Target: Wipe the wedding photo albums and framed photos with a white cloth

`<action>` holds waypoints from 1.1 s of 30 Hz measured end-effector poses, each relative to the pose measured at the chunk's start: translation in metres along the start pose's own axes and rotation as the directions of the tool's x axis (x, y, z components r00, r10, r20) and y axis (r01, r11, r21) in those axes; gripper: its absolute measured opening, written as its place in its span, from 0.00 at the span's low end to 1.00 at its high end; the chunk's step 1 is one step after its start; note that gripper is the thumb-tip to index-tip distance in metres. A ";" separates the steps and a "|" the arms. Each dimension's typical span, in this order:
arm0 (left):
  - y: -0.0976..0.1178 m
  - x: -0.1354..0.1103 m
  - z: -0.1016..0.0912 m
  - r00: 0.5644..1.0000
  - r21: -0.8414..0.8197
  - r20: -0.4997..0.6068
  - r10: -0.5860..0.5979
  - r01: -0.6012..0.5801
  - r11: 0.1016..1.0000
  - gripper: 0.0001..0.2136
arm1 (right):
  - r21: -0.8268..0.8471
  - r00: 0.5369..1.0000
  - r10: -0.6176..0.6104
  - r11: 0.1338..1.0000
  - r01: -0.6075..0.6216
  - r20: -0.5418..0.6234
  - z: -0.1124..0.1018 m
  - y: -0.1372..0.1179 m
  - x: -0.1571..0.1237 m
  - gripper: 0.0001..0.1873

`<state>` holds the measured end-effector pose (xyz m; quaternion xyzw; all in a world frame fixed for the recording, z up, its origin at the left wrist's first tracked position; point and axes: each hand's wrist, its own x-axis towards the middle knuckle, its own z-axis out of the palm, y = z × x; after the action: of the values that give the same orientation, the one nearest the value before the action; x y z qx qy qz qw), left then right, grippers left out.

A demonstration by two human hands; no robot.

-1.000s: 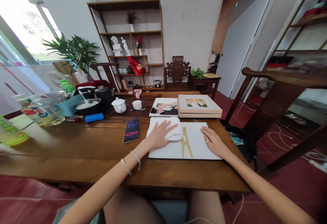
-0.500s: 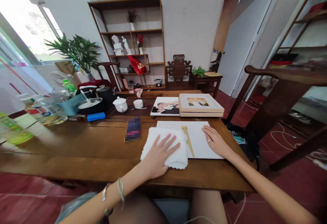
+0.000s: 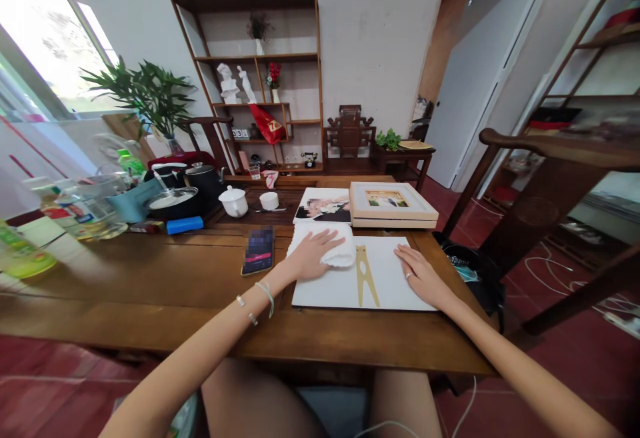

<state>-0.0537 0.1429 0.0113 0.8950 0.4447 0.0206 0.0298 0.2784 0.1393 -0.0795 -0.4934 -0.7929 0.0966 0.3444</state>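
Seen from the person's own head, two bare forearms reach out over a wooden table (image 3: 150, 278).

The left hand (image 3: 311, 256) lies palm down on a folded white cloth (image 3: 346, 256). Its fingers are spread wide and press flat rather than gripping. The cloth sits on the far left corner of a white board (image 3: 325, 291), which lies flat near the table's front edge.

The right hand (image 3: 421, 277) rests on the board's right edge. Its fingers are extended and loosely spread, and it holds nothing.

A gold stand leg (image 3: 367, 277) lies on the board between the hands.

This looks like wiping. It would go best with even pressure, overlapping strokes and care around the stand leg, while the right hand pins the board against sliding.

Count, from near to far:
- two hands
- one board
- one cloth
- one stand leg
- one phone (image 3: 259, 250), just left of the board
- one loose photo print (image 3: 324, 206), beyond the board
- what seems to be two framed pictures (image 3: 391, 203), stacked beside the print
- one lidded white cup (image 3: 233, 203)
- one small white cup (image 3: 269, 201)
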 end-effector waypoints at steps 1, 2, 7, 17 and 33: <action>-0.005 0.005 0.001 1.000 0.004 -0.017 -0.006 0.006 1.000 0.36 | -0.003 1.000 0.000 1.000 0.000 -0.002 0.000 0.000 0.000 0.24; -0.007 0.008 0.003 0.999 0.008 -0.032 -0.009 0.009 1.000 0.36 | -0.008 1.000 -0.001 1.000 0.001 -0.003 0.000 0.000 0.000 0.23; 0.005 -0.011 0.006 0.998 0.018 -0.039 0.043 -0.042 0.999 0.39 | -0.015 1.000 -0.014 1.000 0.014 -0.006 0.000 0.000 0.000 0.24; 0.075 -0.098 -0.005 0.977 -0.006 0.125 0.170 -0.171 0.985 0.47 | 0.009 1.000 0.009 1.000 -0.009 -0.015 0.001 -0.002 0.000 0.23; -0.018 0.016 0.000 1.000 -0.067 0.001 0.007 -0.007 0.998 0.34 | 0.019 1.000 0.005 1.000 -0.005 0.003 -0.002 -0.003 0.000 0.23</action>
<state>-0.0583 0.1671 0.0104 0.8951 0.4404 0.0351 0.0599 0.2775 0.1375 -0.0768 -0.4921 -0.7911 0.1057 0.3476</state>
